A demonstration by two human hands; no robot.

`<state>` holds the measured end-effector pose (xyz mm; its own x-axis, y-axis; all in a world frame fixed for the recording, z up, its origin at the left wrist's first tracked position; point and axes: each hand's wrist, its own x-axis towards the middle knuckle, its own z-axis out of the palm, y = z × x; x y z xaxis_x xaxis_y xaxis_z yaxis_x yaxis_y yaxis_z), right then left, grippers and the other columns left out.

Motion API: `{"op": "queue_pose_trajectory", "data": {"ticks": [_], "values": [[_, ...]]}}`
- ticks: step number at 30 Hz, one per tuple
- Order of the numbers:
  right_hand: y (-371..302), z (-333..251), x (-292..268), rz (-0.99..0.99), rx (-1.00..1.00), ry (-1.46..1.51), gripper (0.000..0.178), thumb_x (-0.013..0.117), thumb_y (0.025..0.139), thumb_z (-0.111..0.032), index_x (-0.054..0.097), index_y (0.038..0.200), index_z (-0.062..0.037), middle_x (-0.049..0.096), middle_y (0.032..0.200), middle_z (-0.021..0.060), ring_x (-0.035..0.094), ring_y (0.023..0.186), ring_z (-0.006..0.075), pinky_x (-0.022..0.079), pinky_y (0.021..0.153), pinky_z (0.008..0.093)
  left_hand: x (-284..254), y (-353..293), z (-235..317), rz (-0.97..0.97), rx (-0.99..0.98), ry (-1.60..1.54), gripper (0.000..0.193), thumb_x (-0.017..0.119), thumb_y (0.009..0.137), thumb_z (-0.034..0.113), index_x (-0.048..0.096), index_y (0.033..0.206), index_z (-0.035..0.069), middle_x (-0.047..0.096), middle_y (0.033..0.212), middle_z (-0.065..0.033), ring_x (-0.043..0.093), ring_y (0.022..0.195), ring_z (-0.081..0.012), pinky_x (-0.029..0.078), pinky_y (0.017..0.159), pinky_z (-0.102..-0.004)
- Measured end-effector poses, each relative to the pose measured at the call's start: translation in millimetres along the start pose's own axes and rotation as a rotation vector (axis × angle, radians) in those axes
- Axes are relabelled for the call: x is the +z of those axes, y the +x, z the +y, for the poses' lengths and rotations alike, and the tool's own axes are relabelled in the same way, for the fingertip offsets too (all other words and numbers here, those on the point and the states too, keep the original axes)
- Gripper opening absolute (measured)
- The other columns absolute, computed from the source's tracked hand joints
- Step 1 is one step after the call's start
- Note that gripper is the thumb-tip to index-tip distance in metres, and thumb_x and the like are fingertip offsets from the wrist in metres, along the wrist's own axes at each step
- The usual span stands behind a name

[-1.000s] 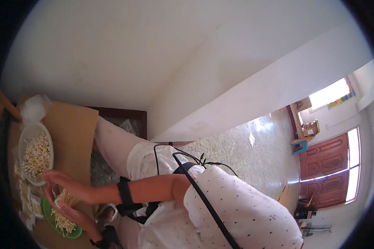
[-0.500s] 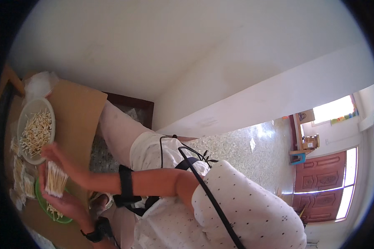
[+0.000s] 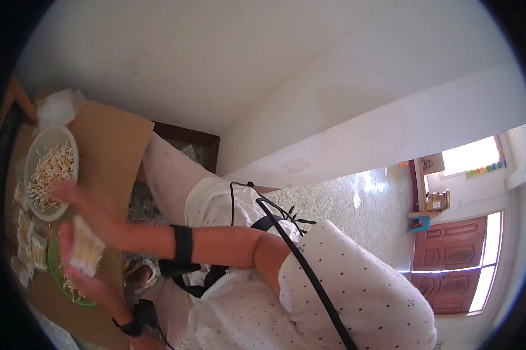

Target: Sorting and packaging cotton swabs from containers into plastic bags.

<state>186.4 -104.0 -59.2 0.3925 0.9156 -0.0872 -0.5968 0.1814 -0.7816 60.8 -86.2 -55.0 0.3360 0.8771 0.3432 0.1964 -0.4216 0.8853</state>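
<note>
cotton-swab bundle (image 3: 88, 249) — pale sticks, white tips both ends, slightly blurred — held in left hand's (image 3: 83, 279) grip by green bowl (image 3: 55, 263). right hand (image 3: 83, 205) blurred near white bowl (image 3: 44, 142); grip unclear.

Daylight is admitted at the right of the frame by an overexposed window (image 3: 469, 155); glare is seen on the floor (image 3: 365, 185). Both hands (image 3: 82, 203) are blurred, and the corners are blackened.
</note>
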Motion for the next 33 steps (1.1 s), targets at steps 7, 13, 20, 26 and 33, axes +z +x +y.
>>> {"op": "queue_pose_trajectory", "data": {"ticks": [7, 13, 20, 26, 33], "values": [[9, 30, 4, -0.002, -0.015, 0.168, 0.063, 0.026, 0.100, -0.056, 0.050, 0.131, -0.0063, 0.058, 0.118, 0.0103, 0.056, 0.095, 0.0116, 0.044, 0.082, 0.0244, 0, -8, -36, -0.002, -0.273, -0.402, 0.071, 0.022, 0.102, 0.051, 0.040, 0.135, -0.009, 0.050, 0.134, -0.0230, 0.048, 0.126, -0.0327, 0.036, 0.108, -0.0435], [11, 17, -3, 0.021, -0.297, 0.052, 0.064, 0.030, 0.099, -0.057, 0.052, 0.127, -0.0042, 0.057, 0.121, 0.0093, 0.050, 0.109, 0.0180, 0.043, 0.089, 0.0313, -4, -11, -21, -0.035, -0.116, -0.061, 0.059, 0.022, 0.103, 0.043, 0.047, 0.127, -0.005, 0.057, 0.123, -0.0207, 0.055, 0.113, -0.0319, 0.042, 0.097, -0.0432], [-3, 31, 7, -0.066, 0.105, 0.206, 0.066, 0.031, 0.096, -0.062, 0.057, 0.120, -0.0066, 0.060, 0.114, 0.0101, 0.056, 0.093, 0.0149, 0.045, 0.078, 0.0278, -1, -26, -26, 0.002, 0.177, 0.530, 0.033, 0.041, 0.100, 0.028, 0.051, 0.114, -0.001, 0.059, 0.109, -0.0192, 0.057, 0.101, -0.0338, 0.043, 0.087, -0.0424], [-16, 32, 14, -0.194, 0.115, 0.317, 0.058, 0.034, 0.098, -0.056, 0.059, 0.116, -0.0065, 0.064, 0.104, 0.0085, 0.056, 0.089, 0.0130, 0.046, 0.080, 0.0267, -7, -19, -40, -0.024, 0.044, 0.309, 0.034, 0.050, 0.095, 0.027, 0.051, 0.116, -0.001, 0.058, 0.107, -0.0175, 0.058, 0.098, -0.0317, 0.044, 0.086, -0.0415], [-13, 11, 25, 0.014, 0.109, 0.432, 0.049, 0.040, 0.099, -0.045, 0.054, 0.121, -0.0030, 0.058, 0.098, 0.0053, 0.059, 0.086, 0.0138, 0.048, 0.080, 0.0291, -31, 37, -78, -0.149, -0.267, -0.481, 0.038, 0.036, 0.103, 0.031, 0.052, 0.117, 0.000, 0.059, 0.115, -0.0126, 0.056, 0.106, -0.0259, 0.043, 0.092, -0.0377]]}}
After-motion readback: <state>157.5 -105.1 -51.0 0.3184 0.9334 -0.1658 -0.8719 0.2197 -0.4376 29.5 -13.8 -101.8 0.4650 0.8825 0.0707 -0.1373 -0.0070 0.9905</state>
